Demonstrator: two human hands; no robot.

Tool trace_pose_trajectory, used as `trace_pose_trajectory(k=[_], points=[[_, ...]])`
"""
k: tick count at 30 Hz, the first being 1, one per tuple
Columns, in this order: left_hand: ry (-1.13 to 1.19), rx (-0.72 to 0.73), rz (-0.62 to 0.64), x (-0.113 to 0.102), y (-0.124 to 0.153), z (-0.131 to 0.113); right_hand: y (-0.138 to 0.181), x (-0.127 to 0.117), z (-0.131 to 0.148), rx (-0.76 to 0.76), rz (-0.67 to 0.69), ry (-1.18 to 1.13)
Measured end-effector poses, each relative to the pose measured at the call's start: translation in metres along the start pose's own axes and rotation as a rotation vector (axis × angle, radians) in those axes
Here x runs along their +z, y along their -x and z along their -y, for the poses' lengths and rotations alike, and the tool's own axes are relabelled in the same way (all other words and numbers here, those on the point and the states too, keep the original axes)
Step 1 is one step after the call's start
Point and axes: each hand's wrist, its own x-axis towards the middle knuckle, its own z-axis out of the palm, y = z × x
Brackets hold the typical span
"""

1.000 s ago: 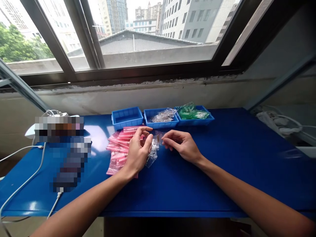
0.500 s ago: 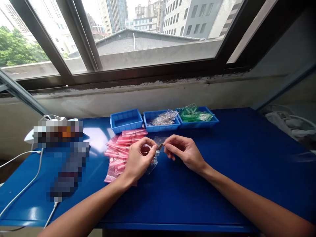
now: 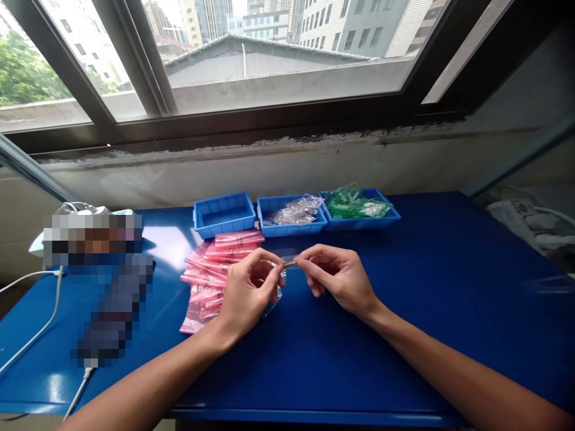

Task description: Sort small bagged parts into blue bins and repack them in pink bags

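Between my two hands is a small clear plastic bag (image 3: 290, 262) with something thin and brownish in it, too small to name. My left hand (image 3: 246, 293) pinches its left end between thumb and forefinger. At the right end, the thumb and forefinger of my right hand (image 3: 344, 278) are closed on it too. Beneath my left hand, partly hidden, shows a crumpled clear plastic piece (image 3: 273, 304). A spread pile of pink plastic bags (image 3: 204, 276) lies on the blue table (image 3: 341, 371), just left of and behind my left hand.
Along the back stand a left blue bin (image 3: 225, 228), a middle blue bin (image 3: 294, 230) with clear bags (image 3: 299, 211), and a right blue bin (image 3: 366, 224) with green bags (image 3: 353, 203). White cables (image 3: 56, 308) and blurred-out items lie at the left.
My hands have drawn closer together, and the brownish strip in the small clear bag now lies nearly level between my fingertips. The camera view has shifted slightly.
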Motion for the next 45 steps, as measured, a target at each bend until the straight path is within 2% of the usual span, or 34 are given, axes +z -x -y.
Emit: trace_pose_trajectory(k=[9,19,24,30,34,39,45], points=[[0.052,0.108,-0.05,0.003,0.002,0.003,0.005,0.002,0.006,-0.268,-0.078,0.207],[0.008,0.147,-0.083,0.003,0.004,0.0,0.009,-0.002,0.008,-0.358,-0.103,0.334],[-0.008,0.096,-0.091,0.003,0.003,-0.001,0.006,-0.001,0.012,-0.293,-0.104,0.303],[0.059,-0.086,-0.05,0.0,-0.003,-0.002,0.002,0.001,0.011,-0.037,-0.014,0.198],[0.084,-0.115,-0.035,-0.001,-0.006,-0.003,0.001,0.001,0.008,0.01,-0.021,0.154],[0.132,-0.102,-0.028,0.0,-0.005,-0.005,0.002,0.001,0.005,-0.083,-0.068,0.169],[0.137,-0.011,-0.077,0.001,-0.005,-0.003,0.003,-0.001,0.005,-0.339,-0.114,0.367]])
